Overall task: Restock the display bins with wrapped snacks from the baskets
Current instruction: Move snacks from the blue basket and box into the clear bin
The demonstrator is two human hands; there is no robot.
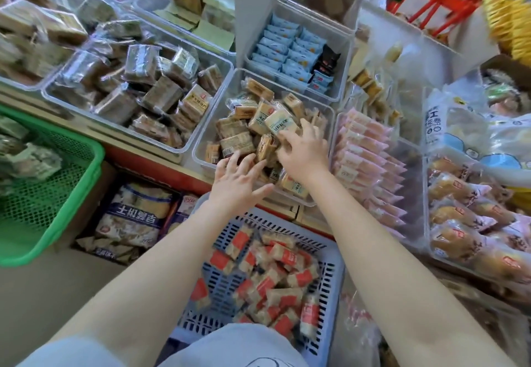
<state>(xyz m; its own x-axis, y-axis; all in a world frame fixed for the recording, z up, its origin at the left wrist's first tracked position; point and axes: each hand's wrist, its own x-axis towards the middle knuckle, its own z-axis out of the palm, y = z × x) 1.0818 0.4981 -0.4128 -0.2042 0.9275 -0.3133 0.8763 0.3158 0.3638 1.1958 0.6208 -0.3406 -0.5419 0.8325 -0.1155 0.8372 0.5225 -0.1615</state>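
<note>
Slotted blue plastic basket [330, 280], near: red-and-white wrapped snacks [267, 277]. Green mesh plastic basket [57, 194], left. Pale-blue packets [283, 50], far; pink packets [365, 148], right.

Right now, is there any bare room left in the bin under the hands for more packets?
The clear bin is crowded: tan packets heaped where the left hand and right hand work. Bare floor shows only along its near-left wall, below the barcode packet. The blue-packet bin behind has gaps.

Clear glossy plastic display bin [201, 148], crinkly shiny film on tan wrapped snacks [238, 128], matt slotted blue plastic basket [330, 286], green plastic mesh basket [71, 194], pale soft cloth garment [230, 346]
</note>
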